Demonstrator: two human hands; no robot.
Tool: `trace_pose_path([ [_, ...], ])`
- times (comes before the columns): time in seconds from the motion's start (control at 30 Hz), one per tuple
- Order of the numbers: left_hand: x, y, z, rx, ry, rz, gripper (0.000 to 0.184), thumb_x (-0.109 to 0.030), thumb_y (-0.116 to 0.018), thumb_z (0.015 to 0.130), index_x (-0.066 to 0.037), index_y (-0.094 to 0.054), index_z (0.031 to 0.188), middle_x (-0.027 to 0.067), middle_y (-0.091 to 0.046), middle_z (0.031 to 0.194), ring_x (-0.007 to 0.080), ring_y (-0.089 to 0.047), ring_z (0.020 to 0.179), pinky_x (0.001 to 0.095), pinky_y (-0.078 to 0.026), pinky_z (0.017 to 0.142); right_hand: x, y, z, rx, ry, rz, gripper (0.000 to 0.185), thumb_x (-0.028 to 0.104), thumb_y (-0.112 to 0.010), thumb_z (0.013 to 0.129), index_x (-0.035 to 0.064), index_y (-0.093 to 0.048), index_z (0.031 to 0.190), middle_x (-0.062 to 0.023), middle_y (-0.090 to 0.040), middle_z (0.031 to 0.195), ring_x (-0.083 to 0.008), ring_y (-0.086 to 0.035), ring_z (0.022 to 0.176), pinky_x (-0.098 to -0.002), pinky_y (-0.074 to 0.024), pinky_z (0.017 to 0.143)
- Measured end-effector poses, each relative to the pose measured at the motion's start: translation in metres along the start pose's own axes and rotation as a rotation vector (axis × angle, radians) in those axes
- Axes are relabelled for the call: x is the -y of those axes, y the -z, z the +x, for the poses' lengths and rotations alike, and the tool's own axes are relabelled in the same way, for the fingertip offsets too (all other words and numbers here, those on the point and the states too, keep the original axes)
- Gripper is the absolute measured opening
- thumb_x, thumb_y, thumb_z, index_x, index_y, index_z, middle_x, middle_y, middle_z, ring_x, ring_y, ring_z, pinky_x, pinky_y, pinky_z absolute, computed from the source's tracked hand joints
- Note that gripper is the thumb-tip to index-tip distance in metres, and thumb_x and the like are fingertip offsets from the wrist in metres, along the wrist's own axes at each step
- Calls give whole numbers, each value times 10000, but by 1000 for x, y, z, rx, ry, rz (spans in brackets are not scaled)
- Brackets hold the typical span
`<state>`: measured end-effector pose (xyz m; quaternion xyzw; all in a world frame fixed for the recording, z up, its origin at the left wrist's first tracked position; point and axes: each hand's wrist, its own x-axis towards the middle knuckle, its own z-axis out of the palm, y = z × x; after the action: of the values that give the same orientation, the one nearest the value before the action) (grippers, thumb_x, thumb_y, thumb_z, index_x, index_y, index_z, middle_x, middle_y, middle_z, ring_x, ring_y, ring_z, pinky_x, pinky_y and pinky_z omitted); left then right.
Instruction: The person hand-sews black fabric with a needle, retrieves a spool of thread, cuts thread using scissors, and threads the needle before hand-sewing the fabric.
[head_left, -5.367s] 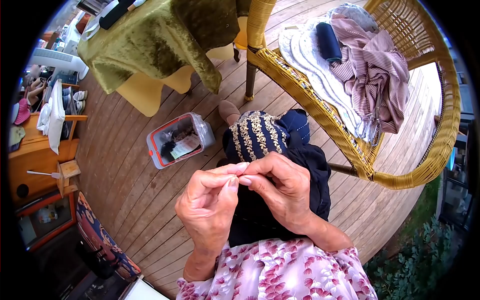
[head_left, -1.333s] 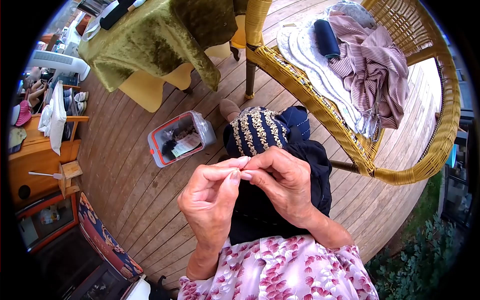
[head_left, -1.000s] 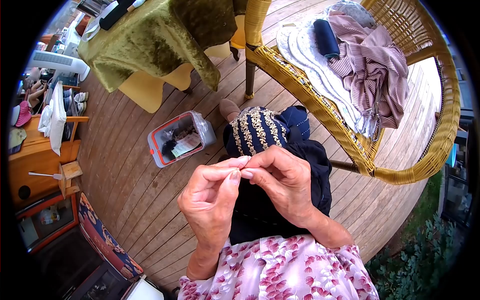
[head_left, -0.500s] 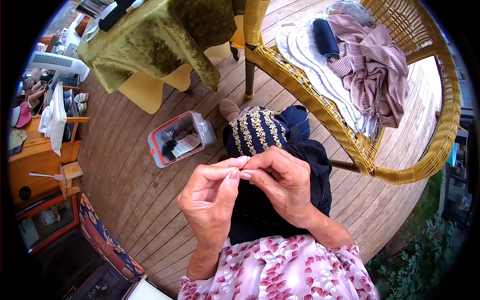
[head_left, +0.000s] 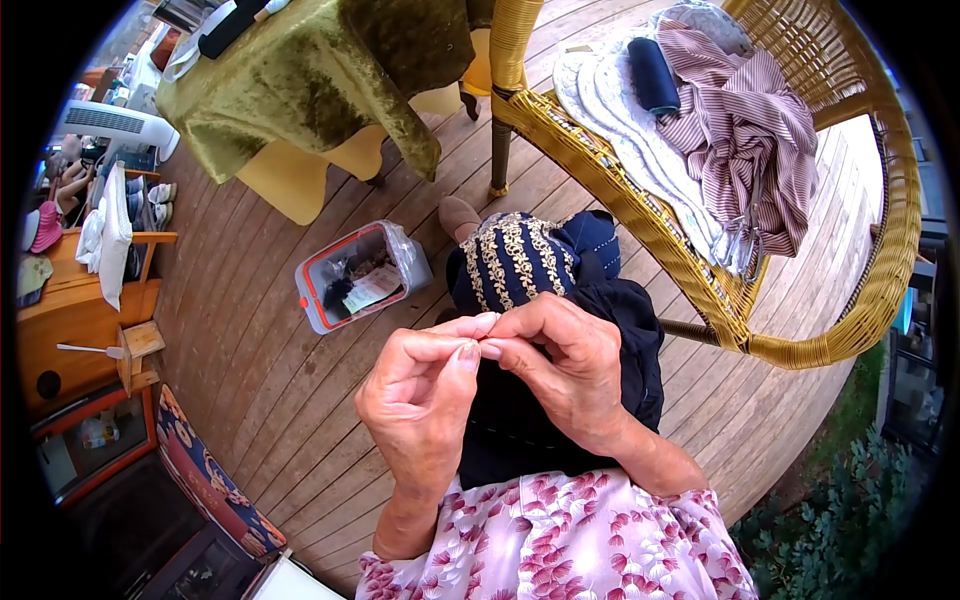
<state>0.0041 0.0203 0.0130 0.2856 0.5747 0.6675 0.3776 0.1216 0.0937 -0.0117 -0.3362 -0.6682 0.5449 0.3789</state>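
Note:
Both hands meet fingertip to fingertip above the lap. My left hand (head_left: 425,385) is closed in a pinch, thumb against forefinger. My right hand (head_left: 565,365) pinches in the same way, its tips touching the left ones. Whatever lies between the fingertips is too small to make out. Below the hands, dark cloth (head_left: 520,425) with a line of pale stitches lies across the lap. A navy fabric with gold floral bands (head_left: 515,260) covers the knee beyond it.
A grey bin with an orange rim (head_left: 322,318) stands on the wooden deck (head_left: 250,330). On the right, a wicker chair (head_left: 810,350) holds striped cloth (head_left: 745,150), white quilted fabric (head_left: 620,140), a dark thread spool (head_left: 654,76) and scissors (head_left: 743,235). A green-draped table (head_left: 300,90) stands ahead.

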Motion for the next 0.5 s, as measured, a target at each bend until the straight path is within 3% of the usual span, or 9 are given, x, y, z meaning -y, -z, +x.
trace_pose_path([
  [0.5,-1,-2,0,5,-3,-10,47,97,-583,912,67,-609,936,230,-687,1072,186,-677,960,305,-559,883,-1,-1,-1,-15,-15,22,143,28,-787,794,1,-670,870,-69,-681,809,-158,-654,692,-266,-513,601],
])
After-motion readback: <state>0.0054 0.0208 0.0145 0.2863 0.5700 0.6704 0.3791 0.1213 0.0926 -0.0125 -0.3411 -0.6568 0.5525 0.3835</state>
